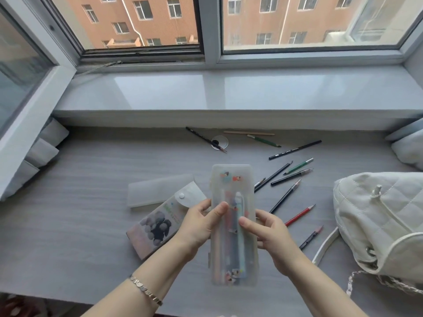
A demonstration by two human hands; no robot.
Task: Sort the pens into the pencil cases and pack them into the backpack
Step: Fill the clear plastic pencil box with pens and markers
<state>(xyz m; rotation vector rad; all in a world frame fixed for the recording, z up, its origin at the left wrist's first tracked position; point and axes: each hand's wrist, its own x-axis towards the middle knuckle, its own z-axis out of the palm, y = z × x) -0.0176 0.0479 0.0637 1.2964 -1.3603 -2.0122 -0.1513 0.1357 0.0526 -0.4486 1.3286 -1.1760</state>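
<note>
- Two other cases lie on the grey desk [80, 225], left of the frosted pencil case [231, 179]: a translucent pouch [148, 191] farther back and a printed pencil case [155, 232] nearer the person. The printed one's snap flap [183, 196] overlaps the pouch's right end.
- Left hand [199, 225] grips the frosted pencil case's left edge, thumb flat on the front, fingers curled behind. A bracelet [146, 291] is on that wrist.
- Frosted pencil case is centre frame, held between both hands, long axis pointing away from the person. It has cartoon stickers on the front. Several pens [239, 213] show blurred through its wall.
- Right hand [267, 234] grips the frosted pencil case's right edge, thumb on the front, fingers curled behind.
- Black pencil [203, 138] lies on the desk behind the frosted pencil case, its tip across a round grommet [223, 140].
- Loose pens and pencils [285, 196] are scattered on the desk right of the frosted pencil case and behind it to the right. None touches it. A red pencil [300, 215] lies among the nearer ones.
- White quilted backpack [389, 213] lies on the desk far right of the frosted pencil case, well apart from it. Its chain strap [393, 283] trails toward the near edge.
</note>
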